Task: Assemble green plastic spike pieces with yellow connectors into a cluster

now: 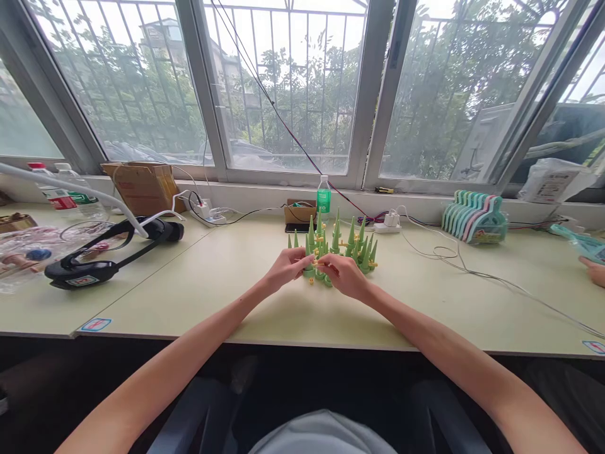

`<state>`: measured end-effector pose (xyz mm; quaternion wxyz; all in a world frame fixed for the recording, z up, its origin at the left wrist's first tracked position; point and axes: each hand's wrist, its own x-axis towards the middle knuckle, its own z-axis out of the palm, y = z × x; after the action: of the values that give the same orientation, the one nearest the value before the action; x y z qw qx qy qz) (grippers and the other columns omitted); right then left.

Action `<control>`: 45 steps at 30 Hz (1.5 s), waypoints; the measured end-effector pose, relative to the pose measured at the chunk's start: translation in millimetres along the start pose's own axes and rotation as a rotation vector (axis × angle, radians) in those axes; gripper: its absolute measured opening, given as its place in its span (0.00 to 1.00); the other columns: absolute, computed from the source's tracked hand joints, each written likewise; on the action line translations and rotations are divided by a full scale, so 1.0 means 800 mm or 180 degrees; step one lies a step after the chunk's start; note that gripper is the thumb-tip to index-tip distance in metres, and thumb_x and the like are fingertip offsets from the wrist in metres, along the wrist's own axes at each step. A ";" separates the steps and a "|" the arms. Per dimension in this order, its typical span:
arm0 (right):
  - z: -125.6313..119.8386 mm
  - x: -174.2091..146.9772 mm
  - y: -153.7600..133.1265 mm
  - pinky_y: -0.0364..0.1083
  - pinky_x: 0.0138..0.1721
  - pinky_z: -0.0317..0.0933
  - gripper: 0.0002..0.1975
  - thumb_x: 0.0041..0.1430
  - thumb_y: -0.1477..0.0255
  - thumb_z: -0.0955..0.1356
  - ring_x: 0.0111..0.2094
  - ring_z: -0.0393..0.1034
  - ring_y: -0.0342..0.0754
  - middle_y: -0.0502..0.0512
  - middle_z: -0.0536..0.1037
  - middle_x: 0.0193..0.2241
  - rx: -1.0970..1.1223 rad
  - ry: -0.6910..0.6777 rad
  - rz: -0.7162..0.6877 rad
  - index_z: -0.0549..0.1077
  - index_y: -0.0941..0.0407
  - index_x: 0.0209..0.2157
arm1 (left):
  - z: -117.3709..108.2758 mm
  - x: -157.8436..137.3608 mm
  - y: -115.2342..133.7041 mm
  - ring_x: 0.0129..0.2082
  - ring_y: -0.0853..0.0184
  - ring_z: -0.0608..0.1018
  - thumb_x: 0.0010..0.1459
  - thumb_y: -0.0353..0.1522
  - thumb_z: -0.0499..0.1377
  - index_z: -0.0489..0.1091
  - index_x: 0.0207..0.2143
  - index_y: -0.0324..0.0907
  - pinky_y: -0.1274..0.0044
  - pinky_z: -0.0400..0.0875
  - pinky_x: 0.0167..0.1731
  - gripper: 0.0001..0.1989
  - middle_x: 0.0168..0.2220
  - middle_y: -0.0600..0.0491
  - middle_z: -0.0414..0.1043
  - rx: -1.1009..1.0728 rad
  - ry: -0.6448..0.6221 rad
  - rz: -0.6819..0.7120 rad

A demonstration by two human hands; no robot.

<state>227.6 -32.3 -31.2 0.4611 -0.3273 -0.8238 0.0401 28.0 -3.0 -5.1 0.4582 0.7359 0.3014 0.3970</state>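
Observation:
My left hand (289, 267) and my right hand (345, 273) meet over the table at the front of a cluster of green pointed cones (352, 243). Between the pinched fingertips of both hands is a small yellow piece (316, 262), too small to make out in detail. The cones stand upright, close together, with several yellow bits among them. My hands hide part of the cluster's front left. A loose yellow bit (311, 281) lies on the table just below my fingers.
Behind the cones stand a green-labelled bottle (324, 197) and a small cardboard box (300, 213). A black headset (99, 261) lies at left. White cables (472, 272) and pastel hangers (475, 217) are at right. Another person's hand (593, 271) shows at the right edge.

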 end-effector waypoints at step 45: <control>0.000 -0.002 -0.004 0.41 0.23 0.48 0.24 0.73 0.60 0.54 0.19 0.51 0.40 0.47 0.62 0.18 -0.0430 0.0142 -0.0023 0.60 0.55 0.23 | 0.002 -0.004 0.003 0.19 0.71 0.69 0.58 0.57 0.54 0.75 0.34 0.33 0.79 0.64 0.18 0.33 0.25 0.48 0.72 -0.0429 -0.0130 0.0404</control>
<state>226.0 -35.7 -31.2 0.4564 -0.3555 -0.8153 -0.0246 27.7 -7.2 -4.0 0.4867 0.7289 0.2174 0.4296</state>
